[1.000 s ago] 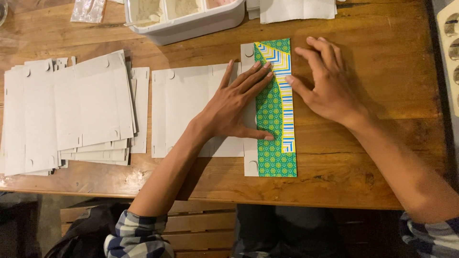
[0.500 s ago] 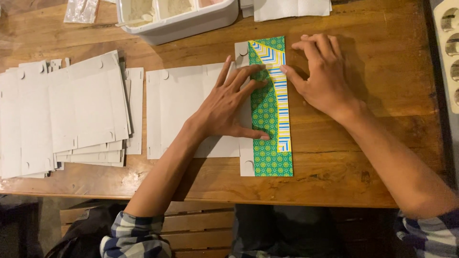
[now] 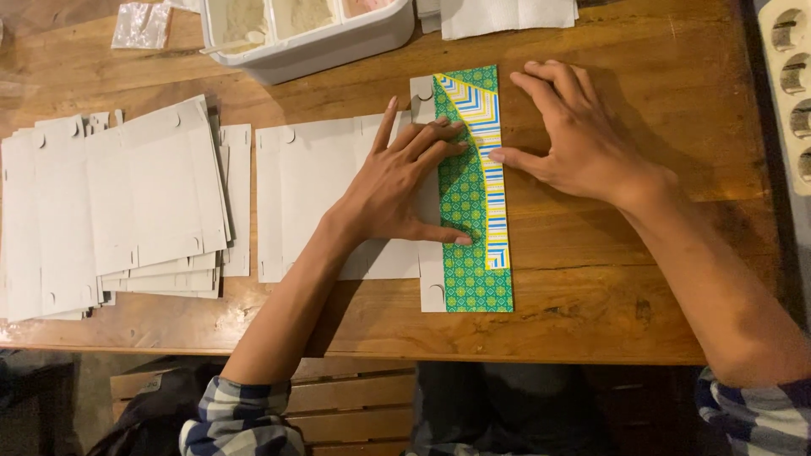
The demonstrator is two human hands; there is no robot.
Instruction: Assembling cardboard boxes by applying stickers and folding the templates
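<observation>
A flat grey cardboard box blank (image 3: 312, 194) lies on the wooden table (image 3: 591, 270). Its right panel is folded over and shows a green patterned print with blue and yellow stripes (image 3: 475, 253). My left hand (image 3: 405, 181) lies flat with spread fingers on the blank, fingertips on the folded green panel and thumb near the panel's middle. My right hand (image 3: 574, 135) presses down with its fingertips and thumb on the panel's right edge near its top. Neither hand grips anything.
A stack of several more grey blanks (image 3: 110, 211) lies at the left. A white plastic tray with compartments (image 3: 312, 34) stands at the back, with a small clear bag (image 3: 142, 24) and white paper (image 3: 507, 15) nearby. A white holed object (image 3: 790, 76) is at the right edge.
Both hands have stayed on the folded panel with only small shifts; the right hand's fingers slid slightly along the panel's right edge. The camera view moved a little.
</observation>
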